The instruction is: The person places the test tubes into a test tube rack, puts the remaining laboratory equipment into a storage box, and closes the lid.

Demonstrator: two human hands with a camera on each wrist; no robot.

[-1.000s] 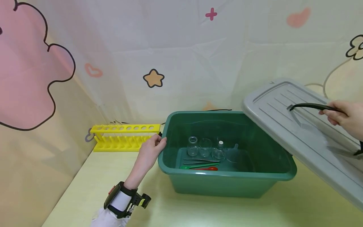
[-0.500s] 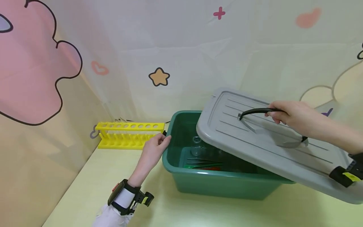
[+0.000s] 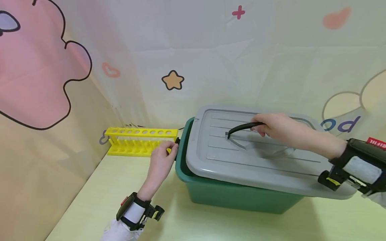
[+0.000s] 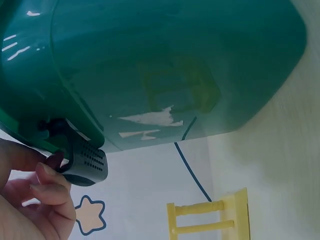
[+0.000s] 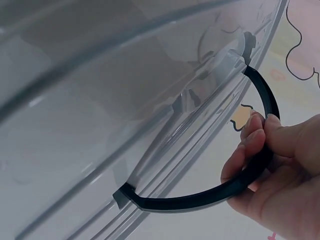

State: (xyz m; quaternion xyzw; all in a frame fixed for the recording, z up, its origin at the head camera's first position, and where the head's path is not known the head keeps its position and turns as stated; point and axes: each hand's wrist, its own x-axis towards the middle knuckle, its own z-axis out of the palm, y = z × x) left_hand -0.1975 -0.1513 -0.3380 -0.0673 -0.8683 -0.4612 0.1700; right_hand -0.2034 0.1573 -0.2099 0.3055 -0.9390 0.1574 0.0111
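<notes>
A green storage box [image 3: 235, 199] stands on the table under a grey lid [image 3: 217, 160]. That lid lies over most of the box's top, set off to the right, so a strip of the opening shows along the left rim. My right hand [image 3: 280, 130] grips the lid's black carrying handle [image 5: 200, 199], fingers curled round it in the right wrist view. At the box's left end my left hand [image 3: 162, 160] pinches a black latch [image 4: 86, 159] between thumb and fingers. The lid hides what is inside the box.
A yellow test tube rack [image 3: 129, 152] stands left of the box, near the printed curtain [image 3: 199, 60] at the back. Pale table surface [image 3: 169, 221] shows in front of the box.
My right hand has brought the lid leftward and down from the right onto the box, covering the glassware and spoons inside. My left hand has stayed at the box's left end.
</notes>
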